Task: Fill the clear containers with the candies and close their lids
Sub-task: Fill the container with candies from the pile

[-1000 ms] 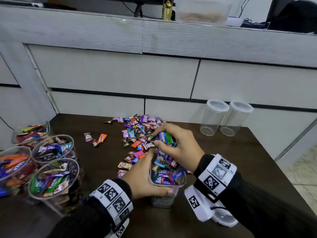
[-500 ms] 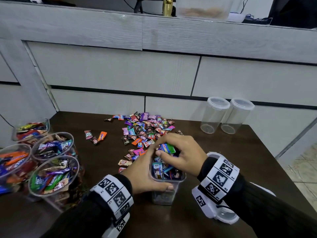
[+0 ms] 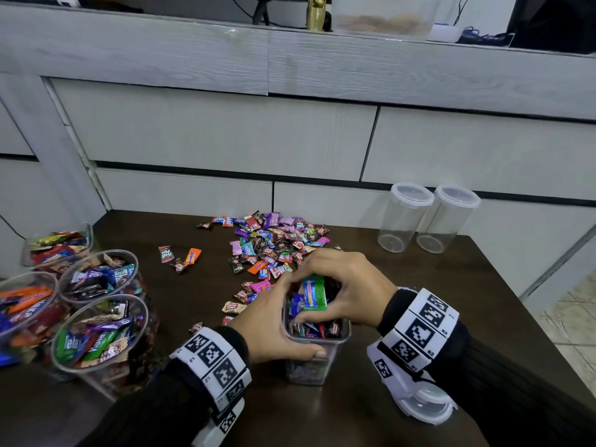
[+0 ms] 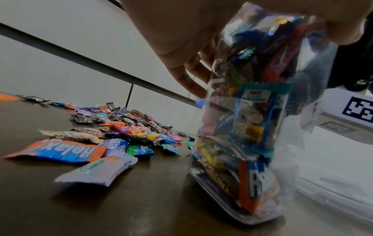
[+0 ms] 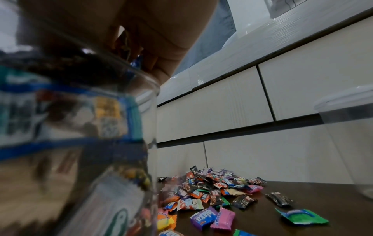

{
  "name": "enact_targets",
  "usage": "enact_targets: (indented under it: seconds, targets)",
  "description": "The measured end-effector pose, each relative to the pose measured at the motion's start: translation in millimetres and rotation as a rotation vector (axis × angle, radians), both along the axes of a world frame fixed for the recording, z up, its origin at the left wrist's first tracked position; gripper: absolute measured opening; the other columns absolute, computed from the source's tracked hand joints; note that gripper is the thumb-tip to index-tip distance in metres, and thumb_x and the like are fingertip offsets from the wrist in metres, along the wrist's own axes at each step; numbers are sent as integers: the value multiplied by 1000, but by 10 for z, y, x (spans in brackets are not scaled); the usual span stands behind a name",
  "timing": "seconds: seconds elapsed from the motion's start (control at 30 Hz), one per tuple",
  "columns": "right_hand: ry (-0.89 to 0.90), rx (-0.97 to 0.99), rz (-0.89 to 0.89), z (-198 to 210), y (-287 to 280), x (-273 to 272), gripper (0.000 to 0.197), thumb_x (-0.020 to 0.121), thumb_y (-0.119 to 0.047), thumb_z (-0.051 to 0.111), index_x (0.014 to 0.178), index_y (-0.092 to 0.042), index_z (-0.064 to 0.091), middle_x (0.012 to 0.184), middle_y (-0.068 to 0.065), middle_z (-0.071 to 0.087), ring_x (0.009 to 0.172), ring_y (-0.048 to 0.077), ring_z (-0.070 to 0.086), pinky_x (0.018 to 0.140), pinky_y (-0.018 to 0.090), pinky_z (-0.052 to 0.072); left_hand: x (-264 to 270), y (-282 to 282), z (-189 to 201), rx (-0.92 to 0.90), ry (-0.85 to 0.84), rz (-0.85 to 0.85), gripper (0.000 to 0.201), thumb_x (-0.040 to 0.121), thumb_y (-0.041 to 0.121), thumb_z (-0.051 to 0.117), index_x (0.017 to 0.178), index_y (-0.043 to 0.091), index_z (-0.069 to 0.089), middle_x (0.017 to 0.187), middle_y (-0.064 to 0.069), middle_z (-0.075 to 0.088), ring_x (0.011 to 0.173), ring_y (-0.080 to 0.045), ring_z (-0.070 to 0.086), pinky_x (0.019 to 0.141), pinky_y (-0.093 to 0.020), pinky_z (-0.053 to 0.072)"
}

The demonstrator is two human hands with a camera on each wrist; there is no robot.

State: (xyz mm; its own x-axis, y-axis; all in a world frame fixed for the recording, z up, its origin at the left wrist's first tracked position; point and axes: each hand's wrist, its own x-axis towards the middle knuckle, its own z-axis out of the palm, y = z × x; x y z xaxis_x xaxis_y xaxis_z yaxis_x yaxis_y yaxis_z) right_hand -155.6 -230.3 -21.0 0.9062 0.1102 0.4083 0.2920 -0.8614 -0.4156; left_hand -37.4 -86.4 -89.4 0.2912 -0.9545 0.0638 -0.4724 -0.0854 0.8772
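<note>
On the dark table stands a clear container (image 3: 314,366), packed with wrapped candies. My left hand (image 3: 274,324) grips its side near the rim, thumb across the front; the left wrist view shows the same container (image 4: 242,127) with my left hand's fingers (image 4: 187,76) behind it. My right hand (image 3: 348,285) sits on the open mouth, fingers curled round a bunch of candies topped by a green wrapper (image 3: 314,291). Loose candies (image 3: 274,243) lie in a pile just beyond. A clear lid (image 3: 425,408) lies on the table under my right wrist.
Two empty clear containers (image 3: 404,217) (image 3: 446,221) with lids on stand at the back right. Several open containers full of candies (image 3: 96,333) crowd the left edge. A few stray candies (image 3: 179,258) lie left of the pile. Grey drawer fronts (image 3: 225,133) rise behind the table.
My right hand has sunk lower onto the container's mouth with its candies, and the heap above the rim has gone down. The left hand keeps its grip.
</note>
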Motion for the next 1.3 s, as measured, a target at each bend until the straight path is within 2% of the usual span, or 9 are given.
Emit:
enact_targets:
  seconds: [0.17, 0.3, 0.47, 0.57, 0.7, 0.87, 1.1, 1.23, 1.3]
  targets:
    - [57, 3, 16, 90, -40, -19, 46, 65, -35, 85, 100, -9, 70, 94, 2, 69, 88, 15, 63, 80, 33, 52, -2, 9, 6, 12, 26, 1, 91, 52, 51, 89, 123, 50, 32, 118, 26, 59, 110, 6, 59, 95, -21, 49]
    - [24, 15, 28, 51, -32, -40, 34, 73, -30, 81, 98, -9, 71, 95, 2, 68, 92, 14, 62, 83, 33, 50, -6, 1, 4, -16, 29, -6, 91, 54, 46, 91, 127, 37, 37, 119, 23, 60, 110, 1, 60, 96, -31, 51]
    - [30, -25, 66, -23, 8, -31, 49, 67, -37, 84, 104, -9, 67, 99, 4, 66, 97, 20, 60, 86, 38, 47, -26, 10, -10, -43, 21, 7, 96, 51, 47, 90, 129, 36, 36, 117, 21, 60, 109, 4, 59, 96, -25, 49]
    - [67, 28, 39, 30, -38, -42, 61, 58, -45, 86, 108, -17, 63, 102, -6, 64, 97, 10, 57, 86, 30, 46, -19, 13, -14, -41, 12, -2, 104, 51, 50, 90, 135, 40, 29, 125, 20, 57, 116, 6, 55, 100, -25, 46]
    - [113, 84, -4, 58, -58, -94, 59, 59, -44, 86, 105, -20, 58, 100, -21, 57, 94, -7, 50, 81, 11, 40, -18, 21, -27, -38, 9, 5, 96, 52, 50, 91, 128, 44, 32, 118, 27, 59, 110, 5, 60, 94, -23, 50]
    - [71, 53, 34, 57, -26, -151, 28, 76, -17, 76, 100, -8, 67, 105, 3, 67, 101, 16, 62, 87, 35, 50, -24, 22, -38, -53, -1, 9, 93, 54, 49, 91, 127, 40, 35, 118, 27, 60, 106, 4, 62, 88, -16, 50]
    - [147, -102, 54, -18, -5, -149, 19, 84, -10, 65, 102, -9, 72, 99, 5, 70, 96, 20, 60, 84, 37, 50, -28, 35, -37, -40, -4, 7, 87, 54, 45, 89, 123, 36, 38, 115, 14, 62, 105, 1, 62, 93, -27, 51]
    - [110, -62, 52, 8, 14, -182, 26, 85, -7, 62, 110, -7, 68, 105, 7, 69, 99, 22, 59, 87, 35, 49, -38, 28, -33, -60, 9, 6, 83, 56, 38, 91, 122, 32, 40, 112, 12, 64, 105, -2, 63, 92, -27, 51]
    - [43, -11, 41, 40, -9, -205, 28, 80, 1, 61, 107, -4, 66, 108, 7, 67, 102, 20, 60, 89, 31, 49, -32, 28, -43, -55, 17, 15, 92, 55, 41, 91, 130, 31, 38, 117, 14, 63, 110, 0, 61, 96, -27, 50]
